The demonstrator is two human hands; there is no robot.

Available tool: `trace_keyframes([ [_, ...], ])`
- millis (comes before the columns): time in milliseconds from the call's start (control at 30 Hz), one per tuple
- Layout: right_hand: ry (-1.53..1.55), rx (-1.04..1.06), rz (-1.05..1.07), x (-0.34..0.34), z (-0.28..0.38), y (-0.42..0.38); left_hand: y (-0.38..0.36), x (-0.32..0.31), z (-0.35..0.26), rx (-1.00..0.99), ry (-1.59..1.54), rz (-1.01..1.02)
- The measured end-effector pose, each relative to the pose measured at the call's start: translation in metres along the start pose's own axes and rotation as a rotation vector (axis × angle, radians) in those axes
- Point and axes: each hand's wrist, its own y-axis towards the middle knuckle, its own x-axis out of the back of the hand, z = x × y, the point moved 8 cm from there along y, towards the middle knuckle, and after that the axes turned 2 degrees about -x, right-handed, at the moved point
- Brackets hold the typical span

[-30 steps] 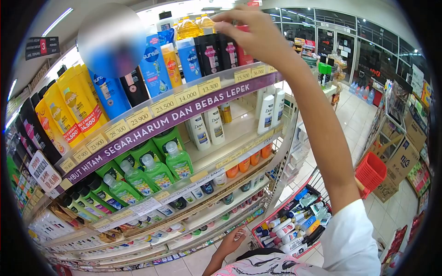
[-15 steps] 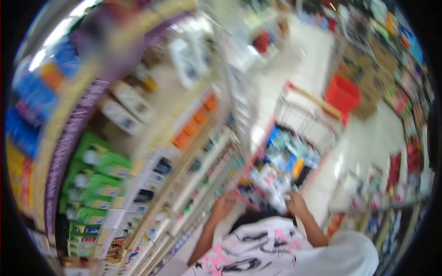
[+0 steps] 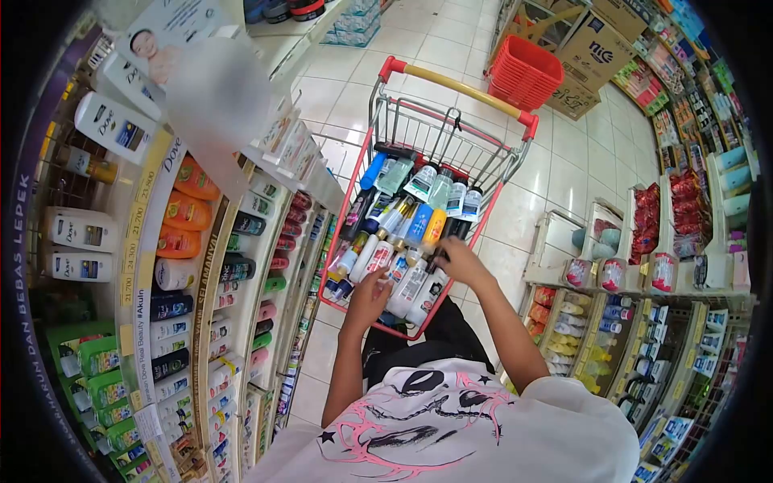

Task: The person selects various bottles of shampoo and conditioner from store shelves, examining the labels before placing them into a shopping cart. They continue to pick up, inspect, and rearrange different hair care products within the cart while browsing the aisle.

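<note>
A shopping cart [image 3: 463, 90] with a yellow handle and red trim stands in front of me. Bottles and tubes lie packed in it, among them a white bottle [image 3: 409, 287], a yellow-orange bottle [image 3: 435, 227] and pump bottles [image 3: 421, 183] toward the handle. My left hand [image 3: 370, 298] is over the near left part of the load, fingers extended beside the white bottles. At the near right side, my right hand [image 3: 460, 262] reaches in with bent fingers closed by a dark item; what they grip is partly hidden.
Shelves of shampoo and lotion bottles [image 3: 181, 209] rise close on the left. On the right stand shelves with red packets [image 3: 646, 221] and small goods. Stacked red baskets [image 3: 525, 72] and cardboard boxes [image 3: 597, 52] are beyond the cart, on the tiled floor [image 3: 555, 165].
The view has steadied and turned, so the cart sits more upright and central. Both hands have moved from the cart's near edge to over the bottles inside.
</note>
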Motion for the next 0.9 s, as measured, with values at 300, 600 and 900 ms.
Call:
trace_keyframes([
  [300, -0.547, 0.008, 0.005, 0.033, -0.083, 0.117, -0.082, 0.031, 0.016, 0.077, 0.298, -0.263],
  [600, -0.568, 0.003, 0.100, 0.021, -0.094, 0.132, -0.114, -0.024, 0.027, 0.303, -0.044, -0.715],
  [900, 0.022, 0.350, -0.172, 0.051, -0.009, 0.239, -0.123, -0.074, 0.004, 0.414, -0.030, -0.643],
])
